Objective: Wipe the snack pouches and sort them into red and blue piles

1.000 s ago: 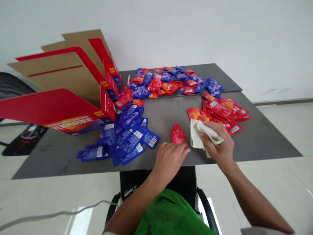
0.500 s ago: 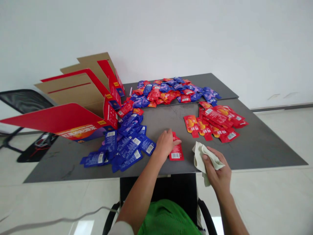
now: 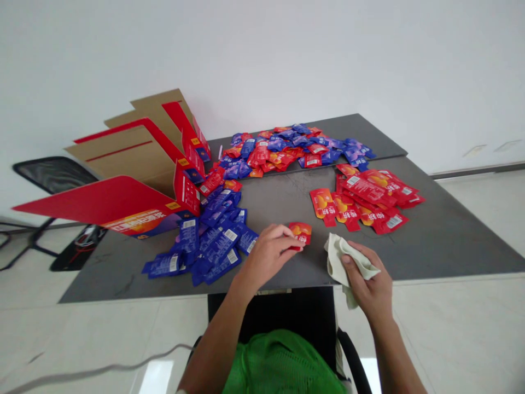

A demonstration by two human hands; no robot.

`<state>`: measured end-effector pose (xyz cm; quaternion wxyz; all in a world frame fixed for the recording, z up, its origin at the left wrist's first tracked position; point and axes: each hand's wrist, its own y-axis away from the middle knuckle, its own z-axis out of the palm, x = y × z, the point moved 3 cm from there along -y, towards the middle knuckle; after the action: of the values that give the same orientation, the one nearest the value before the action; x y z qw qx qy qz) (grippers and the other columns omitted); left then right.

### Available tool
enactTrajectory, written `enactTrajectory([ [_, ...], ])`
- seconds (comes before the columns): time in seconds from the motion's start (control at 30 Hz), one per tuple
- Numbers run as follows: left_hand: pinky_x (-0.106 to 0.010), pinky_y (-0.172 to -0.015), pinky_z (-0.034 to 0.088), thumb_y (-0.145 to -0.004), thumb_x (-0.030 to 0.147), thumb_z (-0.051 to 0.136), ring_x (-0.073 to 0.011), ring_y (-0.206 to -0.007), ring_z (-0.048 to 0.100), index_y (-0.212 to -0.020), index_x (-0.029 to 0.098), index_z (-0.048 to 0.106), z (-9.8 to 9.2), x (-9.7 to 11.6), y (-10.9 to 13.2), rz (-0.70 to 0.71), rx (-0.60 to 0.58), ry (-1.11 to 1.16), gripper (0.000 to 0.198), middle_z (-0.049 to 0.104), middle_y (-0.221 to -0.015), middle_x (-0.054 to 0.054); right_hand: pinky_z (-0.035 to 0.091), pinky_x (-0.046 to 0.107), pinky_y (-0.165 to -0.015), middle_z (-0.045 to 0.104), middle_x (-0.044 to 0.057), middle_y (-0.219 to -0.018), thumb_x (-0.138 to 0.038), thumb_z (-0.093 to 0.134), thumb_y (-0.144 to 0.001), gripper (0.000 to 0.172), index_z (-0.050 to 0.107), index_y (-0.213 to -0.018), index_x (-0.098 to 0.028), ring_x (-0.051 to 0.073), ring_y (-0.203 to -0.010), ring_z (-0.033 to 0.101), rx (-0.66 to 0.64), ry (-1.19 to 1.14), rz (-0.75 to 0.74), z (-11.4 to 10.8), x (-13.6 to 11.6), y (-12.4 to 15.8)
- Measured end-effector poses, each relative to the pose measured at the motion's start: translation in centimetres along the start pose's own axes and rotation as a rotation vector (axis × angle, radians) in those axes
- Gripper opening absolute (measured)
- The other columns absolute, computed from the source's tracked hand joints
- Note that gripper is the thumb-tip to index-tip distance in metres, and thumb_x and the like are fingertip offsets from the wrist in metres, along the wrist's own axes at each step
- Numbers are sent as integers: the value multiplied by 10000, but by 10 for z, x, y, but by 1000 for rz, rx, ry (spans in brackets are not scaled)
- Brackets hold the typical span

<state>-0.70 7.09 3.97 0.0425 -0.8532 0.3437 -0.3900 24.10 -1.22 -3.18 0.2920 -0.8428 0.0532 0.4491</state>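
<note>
My left hand (image 3: 274,250) pinches the near end of a red packet (image 3: 301,231), whose front with orange print faces up near the table's front edge. Around a crumpled pale cloth (image 3: 341,262), the fingers of my right hand (image 3: 369,279) are closed. Red packets (image 3: 375,194) lie in an overlapping heap beyond my right hand, several with orange fruit print up. To the left of my left hand, blue packets (image 3: 217,241) lie in a spread pile, many with barcodes showing.
Open red and brown cardboard boxes (image 3: 139,202) stand on the left of the grey table (image 3: 270,200). A mixed pile of red and blue packets (image 3: 283,148) runs along the back. A black chair (image 3: 295,312) is at the front edge, another chair (image 3: 53,172) at far left.
The red packet, earlier flat with its barcode side up, now shows its orange-printed side. My left hand has turned and closed on its near end. My right hand still holds the cloth; the view shifted slightly.
</note>
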Motion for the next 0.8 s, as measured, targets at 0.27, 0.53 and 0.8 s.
enactTrajectory([
  [0.27, -463, -1156, 489, -941, 376, 816, -276, -1375, 593, -1377, 251, 663, 27, 9, 62, 5, -194, -267, 478, 663, -1440, -96, 601, 477, -952, 779, 104, -1178, -487, 724, -959, 362, 752, -1227, -244, 290, -1042, 750, -59, 8, 89, -4, 3, -7],
  [0.53, -445, -1189, 493, -1025, 268, 699, -272, -1463, 554, -1385, 180, 652, 60, 16, 89, 108, -66, -374, 373, 630, -1527, -136, 606, 475, -986, 765, 95, -1225, -399, 720, -976, 327, 716, -1287, -298, 295, -1104, 738, -137, 44, -228, 5, -45, -48],
  [0.8, -404, -1084, 557, -1070, 208, 612, -232, -1197, 725, -1334, 209, 697, 77, 6, 92, 112, 13, -386, 277, 793, -1249, -67, 613, 428, -998, 708, 85, -1372, -201, 676, -969, 476, 615, -1427, -318, 277, -1243, 677, -811, 207, -597, 69, -45, -43],
])
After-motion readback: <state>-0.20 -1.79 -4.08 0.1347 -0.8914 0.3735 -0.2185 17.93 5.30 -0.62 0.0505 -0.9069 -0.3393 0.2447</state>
